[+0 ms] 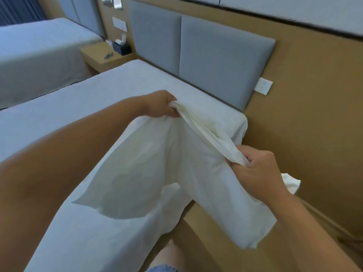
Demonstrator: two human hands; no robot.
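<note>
While our left hand (pixel 163 105) and right hand (pixel 255 169) each clutch the pillowcase (pixel 157 163) by its bunched edge above the bed (pixel 68 114) corner, we judge either grip may slip, letting it fall beside the bed.

We find the bed (pixel 78 107) surface to the left of the left hand (pixel 161 104) flat and open, giving broad passage toward the nightstand (pixel 98 57). Ahead, the grey padded headboard (pixel 222 61) stands right behind the mattress edge and closes off forward reach. On the right, the wood wall panel (pixel 314 114) and its wall socket (pixel 263 86) bound a narrow gap beside the bed corner, where the right hand (pixel 257 171) sits. The white pillowcase (pixel 157 163), stretched between both hands, fills the space between them and drapes over that corner.
</note>
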